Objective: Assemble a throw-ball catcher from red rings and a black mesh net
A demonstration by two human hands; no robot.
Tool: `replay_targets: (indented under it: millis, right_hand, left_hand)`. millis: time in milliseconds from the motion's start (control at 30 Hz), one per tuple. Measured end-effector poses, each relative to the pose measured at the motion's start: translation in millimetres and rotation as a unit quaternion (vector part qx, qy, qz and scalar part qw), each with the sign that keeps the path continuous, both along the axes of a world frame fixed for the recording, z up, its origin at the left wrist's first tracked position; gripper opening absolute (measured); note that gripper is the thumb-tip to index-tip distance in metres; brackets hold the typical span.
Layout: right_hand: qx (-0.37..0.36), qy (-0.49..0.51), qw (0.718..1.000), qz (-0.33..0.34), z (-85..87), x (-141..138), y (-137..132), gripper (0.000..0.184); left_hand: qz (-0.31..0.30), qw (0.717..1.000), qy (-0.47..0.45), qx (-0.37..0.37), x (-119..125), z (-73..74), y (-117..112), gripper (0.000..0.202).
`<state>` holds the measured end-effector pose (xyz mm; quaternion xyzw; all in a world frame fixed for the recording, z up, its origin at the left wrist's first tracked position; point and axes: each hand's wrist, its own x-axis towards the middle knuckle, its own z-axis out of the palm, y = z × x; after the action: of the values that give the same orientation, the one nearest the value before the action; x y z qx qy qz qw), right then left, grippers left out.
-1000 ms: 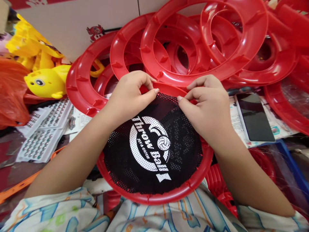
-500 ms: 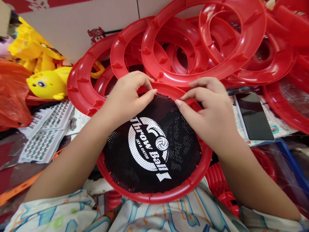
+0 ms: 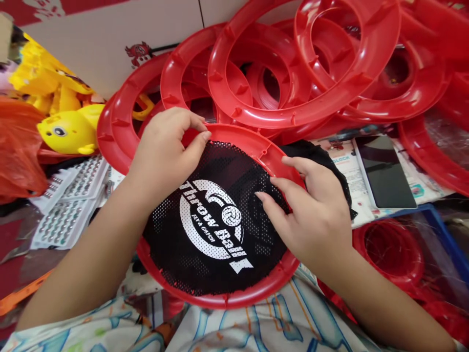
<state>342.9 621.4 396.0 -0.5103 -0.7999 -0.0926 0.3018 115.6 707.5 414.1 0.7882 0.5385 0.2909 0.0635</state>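
A red plastic ring (image 3: 227, 299) rests tilted against my lap, with black mesh (image 3: 172, 261) printed "Throw Ball" stretched across most of it. My left hand (image 3: 172, 146) pinches the mesh edge between thumb and index finger at the ring's upper left. Over the right side, my right hand (image 3: 304, 200) has its thumb and fingers apart, near the mesh edge and rim. Along the upper right, a strip of the ring's inner face with small pegs shows bare. More black mesh cloth (image 3: 330, 168) lies behind my right hand, partly hidden by it.
Several red rings (image 3: 252, 117) are piled behind. At the right lie a phone (image 3: 384, 171) and a blue tray (image 3: 445, 230) holding red parts. On the left are yellow toy parts (image 3: 69, 129), an orange bag (image 3: 18, 146) and clear boxes of small metal pieces (image 3: 68, 220).
My right hand has moved down along the rim, away from my left hand, and its fingers have spread. My left hand and the ring have shifted slightly left. Black cloth behind is now visible.
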Motion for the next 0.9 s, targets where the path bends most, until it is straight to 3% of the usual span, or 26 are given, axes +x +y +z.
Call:
replay_targets:
  millis: [67, 133, 233, 300, 700, 900]
  right_hand:
    - [-0.016, 0.016, 1.0, 0.001, 0.9, -2, 5, 0.019]
    - [-0.033, 0.032, 0.999, 0.006, 1.9, -3, 10, 0.019]
    - [-0.048, 0.048, 0.998, 0.016, 3.0, -5, 14, 0.014]
    - [-0.055, 0.058, 0.997, 0.022, 3.5, -6, 15, 0.012]
    - [0.004, 0.105, 0.995, -0.001, 0.8, -3, 26, 0.01]
    - [-0.038, 0.175, 0.983, 0.032, -1.1, 3, 41, 0.009]
  left_hand:
    - [-0.029, 0.999, 0.012, 0.03, 3, 6.1, 0, 0.008]
    - [-0.101, 0.994, 0.014, 0.034, 10, 12.8, 1, 0.009]
    - [-0.212, 0.977, 0.032, -0.005, 20, 18.5, 5, 0.005]
    - [-0.24, 0.969, 0.044, -0.033, 24, 18.7, 9, 0.003]
    - [-0.254, 0.964, -0.007, -0.074, 29, 19.1, 26, 0.018]
    - [-0.21, 0.977, -0.01, -0.047, 33, 13.3, 27, 0.018]
